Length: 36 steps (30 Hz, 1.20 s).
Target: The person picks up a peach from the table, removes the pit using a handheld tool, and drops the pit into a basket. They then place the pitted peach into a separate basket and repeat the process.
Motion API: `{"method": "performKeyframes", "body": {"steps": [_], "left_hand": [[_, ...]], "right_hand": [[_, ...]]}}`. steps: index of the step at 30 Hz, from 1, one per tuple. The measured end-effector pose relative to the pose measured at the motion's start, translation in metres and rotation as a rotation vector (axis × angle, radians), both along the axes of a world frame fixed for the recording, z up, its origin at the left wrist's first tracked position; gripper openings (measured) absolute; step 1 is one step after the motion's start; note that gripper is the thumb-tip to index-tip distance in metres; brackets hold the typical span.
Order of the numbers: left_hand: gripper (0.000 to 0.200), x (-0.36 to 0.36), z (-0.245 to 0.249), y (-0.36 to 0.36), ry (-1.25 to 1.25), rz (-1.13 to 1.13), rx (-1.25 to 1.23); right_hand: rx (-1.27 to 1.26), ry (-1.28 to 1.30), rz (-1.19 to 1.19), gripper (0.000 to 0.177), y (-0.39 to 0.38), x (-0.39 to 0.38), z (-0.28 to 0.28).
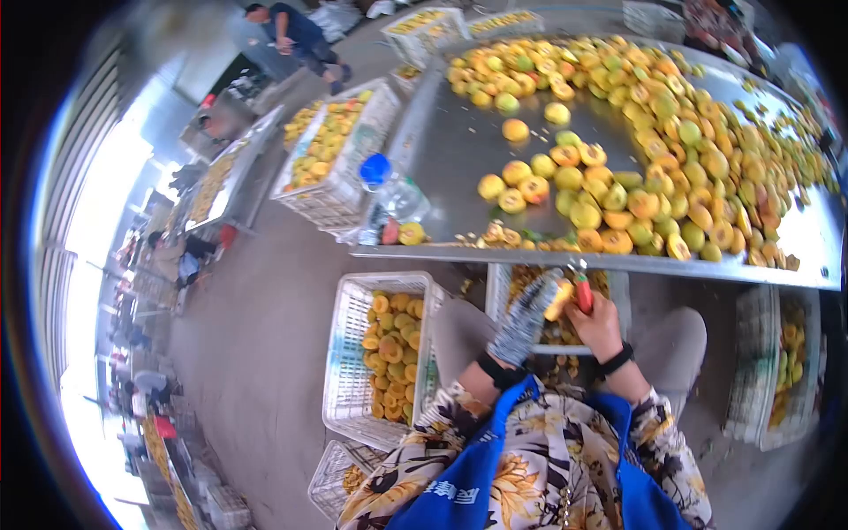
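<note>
My left hand (pixel 527 320), in a grey knit glove, grips a piece of yellow peach (pixel 557 302) below the table's front edge. Close beside it, my bare right hand (pixel 601 326) is closed around the red handle of a small tool (pixel 583 293). The metal end of that tool points up toward the table edge, and its exact kind does not show. Beneath both hands, between my knees, stands a white crate (pixel 497 291) with cut peach pieces in it.
A metal table (pixel 459 150) carries a large heap of yellow peaches (pixel 680 132). A blue-capped bottle (pixel 402 194) stands at its left corner. Peach-filled crates (pixel 334 371) (pixel 305 199) (pixel 751 371) flank me left and right. A person (pixel 300 35) walks at the far left.
</note>
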<state>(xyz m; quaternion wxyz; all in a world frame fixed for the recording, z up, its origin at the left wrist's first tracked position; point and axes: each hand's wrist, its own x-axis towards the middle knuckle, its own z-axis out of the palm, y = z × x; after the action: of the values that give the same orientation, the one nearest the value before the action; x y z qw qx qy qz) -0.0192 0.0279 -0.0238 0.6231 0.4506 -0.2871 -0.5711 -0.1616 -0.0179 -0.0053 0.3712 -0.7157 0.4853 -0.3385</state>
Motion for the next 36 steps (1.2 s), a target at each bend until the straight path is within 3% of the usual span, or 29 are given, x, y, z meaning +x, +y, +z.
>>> {"method": "performKeyframes", "body": {"steps": [3, 5, 7, 10, 11, 14, 15, 16, 19, 21, 23, 24, 28, 29, 30, 32, 33, 35, 36], "left_hand": [[0.033, 0.015, 0.044, 0.006, 0.053, -0.162, 0.218], [0.034, 0.02, 0.049, 0.002, -0.009, -0.21, 0.162], [0.039, 0.023, 0.051, -0.005, 0.212, -0.199, 0.189], [0.045, 0.021, 0.051, -0.008, 0.322, -0.149, 0.159], [0.044, 0.02, 0.051, -0.007, 0.359, -0.096, 0.141], [0.041, 0.016, 0.038, -0.011, 0.335, -0.082, 0.185], [0.039, 0.014, 0.037, -0.011, 0.307, -0.064, 0.232], [0.038, 0.019, 0.039, -0.007, 0.282, -0.204, 0.185], [0.041, -0.003, 0.043, -0.009, 0.252, -0.076, 0.193], [0.045, 0.001, 0.036, -0.004, 0.227, -0.134, 0.197], [0.025, -0.002, 0.036, -0.001, 0.131, -0.047, 0.238], [0.025, -0.002, 0.035, 0.001, 0.132, -0.046, 0.242], [0.024, -0.001, 0.016, 0.006, -0.286, -0.037, 0.104], [0.024, -0.002, 0.009, 0.007, -0.444, 0.004, -0.004], [0.024, -0.004, 0.008, 0.007, -0.443, 0.001, -0.001], [0.026, -0.005, 0.007, 0.003, -0.097, 0.019, 0.11], [0.026, -0.005, 0.003, 0.001, -0.097, 0.02, 0.11], [0.029, -0.003, -0.013, 0.0, 0.4, 0.063, -0.126], [0.032, 0.008, -0.016, -0.002, 0.488, -0.013, -0.075]], "right_hand": [[0.075, -0.099, 0.093, 0.026, 0.002, -0.001, 0.019], [0.091, -0.154, 0.171, 0.025, -0.005, 0.001, 0.003], [0.564, -0.554, 0.224, 0.017, -0.008, -0.001, 0.007], [0.65, -0.698, 0.17, 0.016, -0.012, -0.006, 0.013], [0.651, -0.698, 0.164, 0.016, -0.011, -0.006, 0.014], [0.188, -0.389, 0.115, 0.028, -0.005, -0.002, 0.021], [0.19, -0.385, 0.108, 0.028, -0.004, -0.002, 0.025], [0.125, -0.33, 0.114, 0.028, -0.003, -0.001, 0.029], [0.054, -0.24, 0.123, 0.024, -0.001, 0.001, 0.035], [-0.143, -0.152, 0.078, 0.019, -0.001, 0.003, 0.029], [-0.142, -0.13, 0.059, 0.018, 0.004, 0.004, 0.028], [-0.143, -0.109, 0.042, 0.018, 0.007, 0.005, 0.029], [-0.079, -0.127, 0.047, 0.016, 0.001, 0.004, 0.031], [0.013, -0.155, 0.086, 0.016, -0.004, 0.003, 0.028], [0.105, -0.183, 0.124, 0.016, -0.006, 0.002, 0.025], [0.1, -0.187, 0.197, 0.017, -0.005, 0.002, 0.014], [0.093, -0.193, 0.273, 0.018, -0.005, 0.003, 0.011], [-0.009, -0.205, 0.629, 0.02, 0.019, 0.007, 0.03], [0.023, -0.211, 0.582, 0.02, 0.032, 0.013, 0.032]]}}
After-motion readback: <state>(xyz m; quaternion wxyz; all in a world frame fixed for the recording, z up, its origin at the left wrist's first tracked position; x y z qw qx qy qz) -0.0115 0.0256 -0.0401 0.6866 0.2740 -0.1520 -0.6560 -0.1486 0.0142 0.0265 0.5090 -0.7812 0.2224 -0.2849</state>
